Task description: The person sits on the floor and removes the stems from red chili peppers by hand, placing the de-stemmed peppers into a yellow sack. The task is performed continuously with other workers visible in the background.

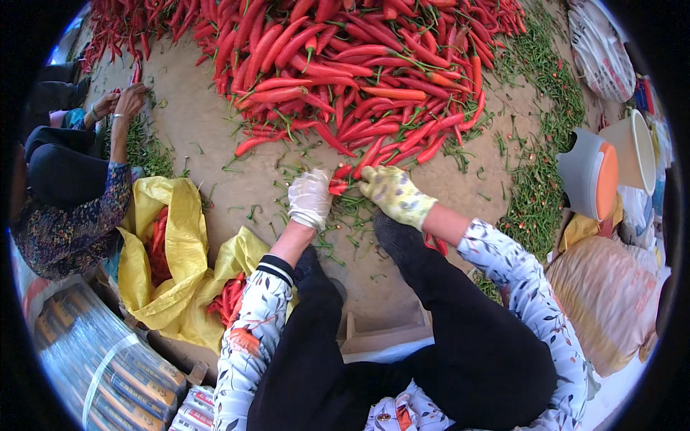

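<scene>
My left hand [311, 198], in a thin whitish glove, is closed around a few red chili peppers [338, 187] whose ends stick out on its right side. My right hand [396, 195] wears a pale yellow glove with dark patches. Its fingertips pinch the near end of a long red chili pepper [370, 158] at the front of the heap. Both hands are low over the floor, just above my shoes. A large heap of red chili peppers [345, 70] with green stems spreads before me. Loose green stems [350, 207] lie under and between my hands.
On my left, a yellow woven sack [180, 231] holds red peppers, beside a seated person [70, 215] handling peppers. Plastic-wrapped packs [108, 361] lie behind it. At right are a strip of discarded stems [539, 183], a grey-and-orange stool [587, 172], a cream bucket [628, 148] and a full sack [604, 296].
</scene>
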Demonstrator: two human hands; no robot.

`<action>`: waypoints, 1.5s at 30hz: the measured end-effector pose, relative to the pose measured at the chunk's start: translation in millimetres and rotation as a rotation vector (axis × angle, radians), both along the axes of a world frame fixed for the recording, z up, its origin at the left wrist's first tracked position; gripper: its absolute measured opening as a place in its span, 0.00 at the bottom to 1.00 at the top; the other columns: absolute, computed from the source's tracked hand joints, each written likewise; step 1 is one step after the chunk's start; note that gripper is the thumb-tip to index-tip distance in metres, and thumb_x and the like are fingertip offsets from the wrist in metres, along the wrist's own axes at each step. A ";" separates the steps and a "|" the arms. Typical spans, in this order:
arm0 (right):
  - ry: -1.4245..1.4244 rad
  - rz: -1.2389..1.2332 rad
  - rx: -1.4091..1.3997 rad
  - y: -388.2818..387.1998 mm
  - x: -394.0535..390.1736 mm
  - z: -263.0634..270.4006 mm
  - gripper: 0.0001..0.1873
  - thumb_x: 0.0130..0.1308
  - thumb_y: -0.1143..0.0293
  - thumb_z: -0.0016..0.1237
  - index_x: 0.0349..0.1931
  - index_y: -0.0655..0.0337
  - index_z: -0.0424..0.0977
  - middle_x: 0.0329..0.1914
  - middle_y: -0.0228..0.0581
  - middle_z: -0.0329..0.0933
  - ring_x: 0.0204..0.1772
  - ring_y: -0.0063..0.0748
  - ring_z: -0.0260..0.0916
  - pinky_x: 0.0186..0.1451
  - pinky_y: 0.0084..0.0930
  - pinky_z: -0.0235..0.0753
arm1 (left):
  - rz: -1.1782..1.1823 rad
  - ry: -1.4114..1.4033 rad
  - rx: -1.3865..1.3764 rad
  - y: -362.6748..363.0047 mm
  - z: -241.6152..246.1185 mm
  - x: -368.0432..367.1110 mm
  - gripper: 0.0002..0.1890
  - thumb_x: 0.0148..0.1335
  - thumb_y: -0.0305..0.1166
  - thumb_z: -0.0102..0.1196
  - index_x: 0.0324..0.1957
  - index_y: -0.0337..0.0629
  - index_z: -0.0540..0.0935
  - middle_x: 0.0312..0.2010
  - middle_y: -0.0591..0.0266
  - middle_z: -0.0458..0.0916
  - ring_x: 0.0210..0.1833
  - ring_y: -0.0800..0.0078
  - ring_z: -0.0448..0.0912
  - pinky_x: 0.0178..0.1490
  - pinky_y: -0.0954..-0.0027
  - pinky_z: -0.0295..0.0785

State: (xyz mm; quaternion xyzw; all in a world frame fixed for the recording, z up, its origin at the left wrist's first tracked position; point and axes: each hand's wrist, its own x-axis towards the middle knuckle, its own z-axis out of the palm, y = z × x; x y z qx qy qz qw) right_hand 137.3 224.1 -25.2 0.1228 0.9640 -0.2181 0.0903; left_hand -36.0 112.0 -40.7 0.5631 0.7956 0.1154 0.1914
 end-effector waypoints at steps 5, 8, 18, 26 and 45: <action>0.156 0.062 -0.171 29.7 -16.8 4.4 0.09 0.57 0.69 0.44 0.37 0.58 0.74 0.39 0.43 0.73 0.41 0.44 0.74 0.42 0.38 0.74 | 0.398 -0.392 0.052 -28.8 -8.7 -17.7 0.07 0.53 0.33 0.61 0.30 0.42 0.77 0.21 0.59 0.78 0.24 0.68 0.77 0.29 0.62 0.71; 0.188 -0.416 -0.677 40.9 -14.4 32.4 0.13 0.57 0.71 0.51 0.44 0.60 0.71 0.41 0.42 0.74 0.42 0.40 0.74 0.44 0.30 0.74 | 0.726 -1.250 0.035 -34.0 30.0 -19.6 0.08 0.52 0.31 0.63 0.26 0.43 0.76 0.20 0.67 0.76 0.21 0.77 0.73 0.25 0.73 0.67; 0.091 -0.731 -1.393 -0.6 -26.6 42.8 0.26 0.60 0.65 0.56 0.53 0.71 0.66 0.43 0.32 0.73 0.43 0.17 0.69 0.45 0.17 0.71 | 0.681 -1.467 -0.136 -35.6 78.4 6.9 0.10 0.50 0.28 0.65 0.31 0.41 0.76 0.22 0.67 0.77 0.23 0.78 0.75 0.25 0.78 0.68; 0.031 -0.869 -1.017 -38.5 -25.3 41.5 0.16 0.57 0.61 0.55 0.38 0.65 0.73 0.28 0.44 0.72 0.28 0.33 0.69 0.34 0.30 0.70 | 0.516 -1.186 0.073 -38.8 81.3 25.6 0.15 0.42 0.22 0.68 0.32 0.42 0.75 0.30 0.69 0.75 0.35 0.79 0.72 0.41 0.75 0.69; 0.187 -0.583 -1.197 -16.8 -13.1 58.0 0.11 0.61 0.67 0.53 0.37 0.65 0.77 0.29 0.33 0.76 0.33 0.19 0.69 0.34 0.22 0.68 | 0.255 -0.867 0.005 -56.1 85.2 24.0 0.17 0.37 0.24 0.66 0.33 0.43 0.77 0.28 0.62 0.77 0.31 0.73 0.74 0.38 0.72 0.71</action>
